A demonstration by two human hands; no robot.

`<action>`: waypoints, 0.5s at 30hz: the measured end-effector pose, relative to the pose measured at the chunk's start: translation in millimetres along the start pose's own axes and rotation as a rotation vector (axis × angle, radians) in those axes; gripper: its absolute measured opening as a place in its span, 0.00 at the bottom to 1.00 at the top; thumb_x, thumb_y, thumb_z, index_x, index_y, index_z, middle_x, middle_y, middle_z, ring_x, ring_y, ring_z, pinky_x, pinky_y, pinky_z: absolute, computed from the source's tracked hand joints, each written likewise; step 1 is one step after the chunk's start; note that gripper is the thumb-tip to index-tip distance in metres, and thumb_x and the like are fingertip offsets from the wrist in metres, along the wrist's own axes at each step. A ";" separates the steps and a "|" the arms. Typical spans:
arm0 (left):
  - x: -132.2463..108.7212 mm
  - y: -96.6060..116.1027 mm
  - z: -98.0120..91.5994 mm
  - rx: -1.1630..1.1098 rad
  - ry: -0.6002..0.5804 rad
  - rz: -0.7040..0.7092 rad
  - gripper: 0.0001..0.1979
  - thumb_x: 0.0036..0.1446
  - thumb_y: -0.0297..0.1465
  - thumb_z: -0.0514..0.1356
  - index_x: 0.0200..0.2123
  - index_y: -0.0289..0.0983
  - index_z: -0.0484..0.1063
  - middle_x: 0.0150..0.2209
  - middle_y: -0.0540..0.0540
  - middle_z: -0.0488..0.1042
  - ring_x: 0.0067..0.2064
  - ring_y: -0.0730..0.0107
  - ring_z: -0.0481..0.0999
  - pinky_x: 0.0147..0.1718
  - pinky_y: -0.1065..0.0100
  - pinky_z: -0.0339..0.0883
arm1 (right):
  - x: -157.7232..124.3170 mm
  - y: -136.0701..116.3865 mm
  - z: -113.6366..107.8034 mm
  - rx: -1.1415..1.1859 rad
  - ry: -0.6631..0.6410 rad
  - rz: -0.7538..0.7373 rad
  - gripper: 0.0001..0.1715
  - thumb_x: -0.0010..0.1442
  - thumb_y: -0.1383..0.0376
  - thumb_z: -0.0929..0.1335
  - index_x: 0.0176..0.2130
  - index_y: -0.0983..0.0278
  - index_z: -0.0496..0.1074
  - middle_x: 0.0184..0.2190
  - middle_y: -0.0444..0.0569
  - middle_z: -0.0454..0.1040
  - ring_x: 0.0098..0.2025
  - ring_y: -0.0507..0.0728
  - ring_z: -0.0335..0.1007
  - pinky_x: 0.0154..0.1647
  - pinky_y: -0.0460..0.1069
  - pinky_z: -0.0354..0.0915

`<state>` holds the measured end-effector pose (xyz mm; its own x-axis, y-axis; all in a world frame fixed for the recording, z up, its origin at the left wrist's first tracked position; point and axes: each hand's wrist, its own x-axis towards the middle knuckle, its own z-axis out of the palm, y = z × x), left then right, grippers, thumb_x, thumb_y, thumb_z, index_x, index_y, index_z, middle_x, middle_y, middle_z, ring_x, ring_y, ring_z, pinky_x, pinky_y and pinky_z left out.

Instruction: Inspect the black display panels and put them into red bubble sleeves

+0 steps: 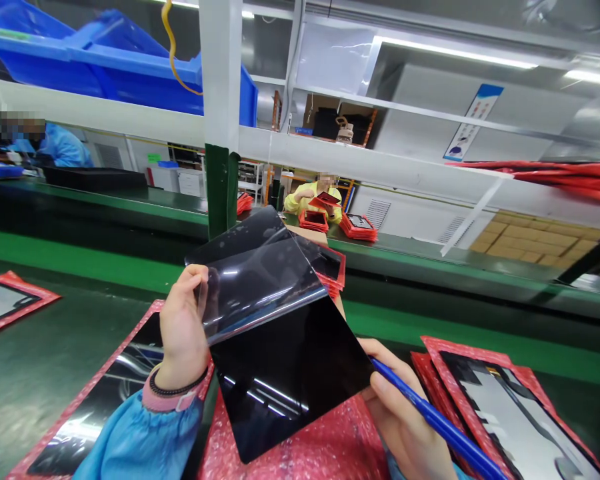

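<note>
The bare left hand (pixel 183 327), below it a light-blue sleeve (pixel 140 433), pinches a clear, curled plastic film (pixel 265 280) lifted partway off a glossy black rectangular panel (pixel 290 373). The bare right hand (pixel 405 407) grips the panel's right corner along with a long blue pen-like stick (pixel 440 420). Beneath lies red bubble wrap (pixel 340 440); to the right rests a silver-backed flat panel (pixel 515 420) edged in red wrap. Beyond, a co-worker in yellow (pixel 300 198) holds a red-edged piece (pixel 325 199).
</note>
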<state>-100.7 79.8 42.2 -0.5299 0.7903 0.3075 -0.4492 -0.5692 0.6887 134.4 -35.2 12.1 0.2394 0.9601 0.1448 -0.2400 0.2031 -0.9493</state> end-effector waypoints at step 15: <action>-33.0 40.5 0.4 0.068 -0.341 -0.355 0.08 0.44 0.33 0.63 0.20 0.38 0.67 0.20 0.53 0.62 0.20 0.75 0.59 0.18 0.74 0.56 | -18.3 -35.7 15.1 -0.204 -0.265 0.033 0.09 0.55 0.56 0.71 0.37 0.56 0.78 0.26 0.45 0.77 0.35 0.62 0.76 0.39 0.53 0.72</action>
<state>-101.1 30.7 60.2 -0.0815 0.9684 0.2356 -0.5057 -0.2439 0.8275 124.4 -57.1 47.5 -0.0251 0.9876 0.1550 -0.0435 0.1538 -0.9871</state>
